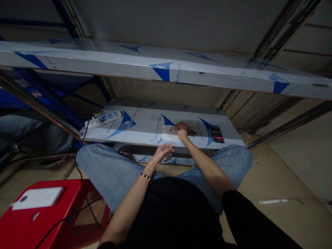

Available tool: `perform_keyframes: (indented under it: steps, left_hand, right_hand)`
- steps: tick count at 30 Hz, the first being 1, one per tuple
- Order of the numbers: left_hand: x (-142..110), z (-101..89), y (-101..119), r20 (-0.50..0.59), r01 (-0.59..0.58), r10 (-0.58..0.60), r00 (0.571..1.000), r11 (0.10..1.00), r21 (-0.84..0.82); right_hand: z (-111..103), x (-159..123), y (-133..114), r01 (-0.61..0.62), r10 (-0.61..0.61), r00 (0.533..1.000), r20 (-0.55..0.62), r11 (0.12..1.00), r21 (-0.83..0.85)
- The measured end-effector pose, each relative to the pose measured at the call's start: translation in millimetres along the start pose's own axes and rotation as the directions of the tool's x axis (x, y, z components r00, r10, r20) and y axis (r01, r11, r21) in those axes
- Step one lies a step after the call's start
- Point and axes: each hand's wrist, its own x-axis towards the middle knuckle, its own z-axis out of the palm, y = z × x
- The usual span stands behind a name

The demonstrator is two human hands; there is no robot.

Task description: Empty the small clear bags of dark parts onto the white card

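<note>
My left hand (pixel 164 150) is in front of the shelf's near edge, fingers curled together. Just beneath its fingertips hangs what looks like a small clear bag (pixel 168 159) with brownish bits in it. My right hand (pixel 181 129) reaches down onto the shelf, its fingers bent and pinched over a white sheet (pixel 168 132). A few small dark pieces (pixel 171 129) lie on that sheet beside the fingers; anything inside the pinch is too small to make out. Right of this hand, a clear plastic bag (pixel 192 128) holds a heap of dark brown pieces.
The low shelf (pixel 142 133) wears printed protective film. On its left lies a white power strip (pixel 107 118) with a black cable; a pixelated dark object (pixel 217 134) is at right. An upper shelf (pixel 124 65) crosses ahead. A red stool (pixel 62 207) bears a white device (pixel 38 197).
</note>
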Motion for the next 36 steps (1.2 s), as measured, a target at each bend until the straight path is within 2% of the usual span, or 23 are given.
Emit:
perform_keyframes:
  steps: [3,5,6,8,11,13,15,17,19,22,26,28,30,33,36]
  left_hand:
    - [0,0.0,0,-0.008,-0.01,0.011,1.0,0.998,0.056]
    - [2,1.6,-1,-0.003,-0.015,0.016,1.0,0.995,0.098]
    - [3,3.0,-2,0.004,-0.016,0.015,1.0,0.993,0.118]
    - [7,5.8,-6,0.028,-0.007,0.003,1.0,0.989,0.147]
    - [15,6.7,-15,0.063,0.034,-0.04,0.997,0.995,0.099]
    - [20,2.6,-21,0.05,0.078,-0.078,0.996,0.997,-0.006]
    - [24,-5.2,-22,0.024,0.116,-0.115,0.993,0.99,-0.083]
    - [25,-13.6,-19,-0.058,0.07,-0.075,0.995,0.994,-0.084]
    - [24,-18.9,-12,-0.129,-0.018,0.013,0.992,0.999,-0.036]
    - [20,-17.4,-1,-0.098,-0.058,0.06,0.993,0.998,0.025]
    - [14,-7.4,6,-0.018,-0.048,0.05,0.999,0.995,0.09]
    - [11,-5.0,7,-0.007,-0.048,0.049,0.999,0.992,0.114]
    - [10,-4.5,7,-0.015,-0.053,0.055,0.998,0.991,0.125]
    - [12,-4.0,5,-0.011,-0.044,0.046,0.999,0.992,0.12]
    - [15,-2.4,4,0.012,-0.023,0.022,1.0,0.996,0.09]
  right_hand:
    - [-22,-24,-3,-0.039,0.068,0.981,-0.18,0.986,0.164]
    - [-35,-59,-5,-0.081,0.19,0.95,-0.249,0.918,0.388]
    - [-38,-79,-7,-0.099,0.245,0.937,-0.248,0.869,0.484]
    - [-36,-118,-11,-0.173,0.323,0.933,-0.161,0.791,0.586]
    - [-20,-148,-18,-0.288,0.396,0.918,-0.017,0.697,0.657]
    - [-11,-148,-20,-0.354,0.486,0.874,0.018,0.612,0.707]
    - [-10,-141,-17,-0.39,0.575,0.818,0.038,0.505,0.77]
    - [-18,-135,-10,-0.378,0.623,0.781,0.031,0.433,0.818]
    - [-32,-132,-1,-0.348,0.65,0.76,0.0,0.407,0.845]
    - [-46,-132,5,-0.374,0.681,0.732,0.021,0.376,0.848]
    - [-42,-132,-1,-0.476,0.698,0.704,0.135,0.323,0.818]
    - [-38,-132,-6,-0.493,0.689,0.707,0.159,0.318,0.81]
    - [-35,-133,-12,-0.51,0.65,0.735,0.191,0.345,0.788]
    - [-33,-137,-20,-0.53,0.54,0.799,0.264,0.427,0.733]
    - [-32,-140,-28,-0.515,0.455,0.841,0.291,0.515,0.685]
